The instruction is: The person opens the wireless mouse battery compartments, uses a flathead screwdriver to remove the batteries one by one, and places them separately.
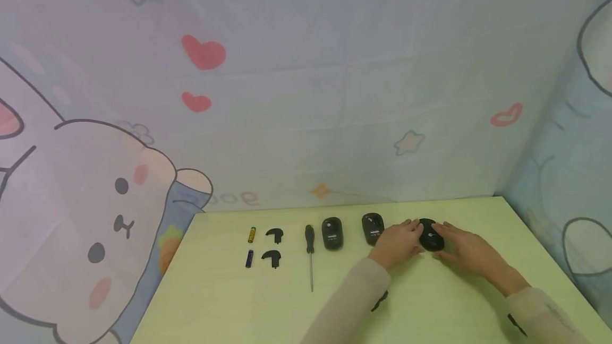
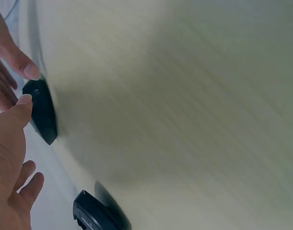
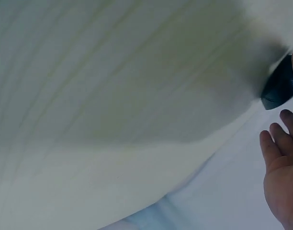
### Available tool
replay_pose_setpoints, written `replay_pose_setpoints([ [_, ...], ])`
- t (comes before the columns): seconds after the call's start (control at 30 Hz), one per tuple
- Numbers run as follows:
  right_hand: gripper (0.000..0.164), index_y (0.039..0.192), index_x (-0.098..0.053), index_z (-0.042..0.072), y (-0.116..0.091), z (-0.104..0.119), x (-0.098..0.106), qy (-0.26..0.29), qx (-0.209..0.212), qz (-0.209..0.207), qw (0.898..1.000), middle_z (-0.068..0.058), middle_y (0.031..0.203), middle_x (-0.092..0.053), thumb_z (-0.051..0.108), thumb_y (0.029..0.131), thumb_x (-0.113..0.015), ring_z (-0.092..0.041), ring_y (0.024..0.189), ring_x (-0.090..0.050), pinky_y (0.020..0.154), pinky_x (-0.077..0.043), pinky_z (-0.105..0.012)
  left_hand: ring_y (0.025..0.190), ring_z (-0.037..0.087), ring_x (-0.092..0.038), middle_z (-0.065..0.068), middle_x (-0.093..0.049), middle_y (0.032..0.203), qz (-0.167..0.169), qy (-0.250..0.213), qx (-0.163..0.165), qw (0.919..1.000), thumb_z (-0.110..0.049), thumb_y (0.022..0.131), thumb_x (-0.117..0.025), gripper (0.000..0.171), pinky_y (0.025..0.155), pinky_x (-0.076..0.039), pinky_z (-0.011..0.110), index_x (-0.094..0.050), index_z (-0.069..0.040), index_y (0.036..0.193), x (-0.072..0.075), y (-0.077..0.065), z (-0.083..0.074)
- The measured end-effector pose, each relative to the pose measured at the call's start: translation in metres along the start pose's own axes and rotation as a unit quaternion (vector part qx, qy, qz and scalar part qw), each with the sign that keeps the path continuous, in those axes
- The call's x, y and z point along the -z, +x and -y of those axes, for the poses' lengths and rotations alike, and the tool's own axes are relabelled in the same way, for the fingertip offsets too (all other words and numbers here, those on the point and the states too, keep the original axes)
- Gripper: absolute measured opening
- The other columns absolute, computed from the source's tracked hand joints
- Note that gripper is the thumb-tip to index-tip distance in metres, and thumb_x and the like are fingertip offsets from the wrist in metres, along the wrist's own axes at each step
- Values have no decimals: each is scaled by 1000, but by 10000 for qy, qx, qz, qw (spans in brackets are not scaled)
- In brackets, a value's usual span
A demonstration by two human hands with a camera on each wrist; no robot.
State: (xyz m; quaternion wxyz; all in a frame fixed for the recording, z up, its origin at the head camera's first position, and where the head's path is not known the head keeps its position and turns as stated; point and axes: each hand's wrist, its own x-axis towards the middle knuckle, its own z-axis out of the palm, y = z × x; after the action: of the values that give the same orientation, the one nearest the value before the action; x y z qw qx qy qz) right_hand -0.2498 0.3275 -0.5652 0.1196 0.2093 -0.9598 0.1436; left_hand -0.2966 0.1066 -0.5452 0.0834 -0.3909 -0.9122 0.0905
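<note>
A black computer mouse (image 1: 432,235) sits between both hands near the back right of the table, with its rounded top up. My left hand (image 1: 398,243) holds its left side by the fingertips and thumb. From the other side, my right hand (image 1: 470,251) grips the edge with index finger and thumb. In the left wrist view, the left thumb lies against the mouse (image 2: 41,112), while other left fingers extend away from it. The right wrist view shows part of the mouse (image 3: 280,86) above the spread fingers of the right hand (image 3: 285,177).
Left of the hands are two more black mice, one (image 1: 373,228) beside the left hand, another (image 1: 332,233) farther left. A screwdriver (image 1: 310,248), two black curved pieces (image 1: 274,235), a yellow battery (image 1: 252,234) and a blue battery (image 1: 249,258) lie beyond. A patterned cloth (image 1: 287,94) hangs behind the table.
</note>
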Motion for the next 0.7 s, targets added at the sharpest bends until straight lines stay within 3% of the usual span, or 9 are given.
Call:
replay_pose_setpoints([
  [0.2, 61, 140, -64, -2, -2, -10, 0, -180, 289, -49, 9994, -31, 138, -66, 26, 90, -83, -45, 116, -71, 89, -63, -54, 152, 8, -47, -10, -43, 167, 79, 253, -93, 9996, -56, 106, -51, 62, 117, -47, 18, -44, -27, 161, -3, 6, -9],
  [0.37, 58, 139, -65, -2, -2, -14, -1, -357, 515, -285, 9976, -29, 134, -69, 22, 89, -84, -41, 108, -75, 86, -64, -50, 152, 6, -46, -13, -43, 166, 48, 415, -230, 9989, -55, 107, -47, 58, 118, -45, 16, -44, -31, 160, -8, 12, -14],
  [0.5, 59, 139, -66, -1, -1, -17, -5, -279, 580, -415, 9971, -27, 133, -70, 20, 87, -86, -41, 107, -75, 87, -64, -51, 148, 3, -48, -16, -46, 163, 94, 69, -107, 9999, -51, 108, -48, 54, 114, -48, 15, -47, -32, 158, -14, 14, -18],
  [0.7, 56, 138, -66, -2, -1, -20, -8, -271, 676, -283, 9969, -25, 135, -70, 18, 89, -84, -41, 111, -74, 89, -64, -50, 142, 3, -56, -14, -56, 155, -137, -406, -1, 9991, -43, 106, -57, 47, 111, -50, 15, -58, -28, 150, -15, 16, -23],
])
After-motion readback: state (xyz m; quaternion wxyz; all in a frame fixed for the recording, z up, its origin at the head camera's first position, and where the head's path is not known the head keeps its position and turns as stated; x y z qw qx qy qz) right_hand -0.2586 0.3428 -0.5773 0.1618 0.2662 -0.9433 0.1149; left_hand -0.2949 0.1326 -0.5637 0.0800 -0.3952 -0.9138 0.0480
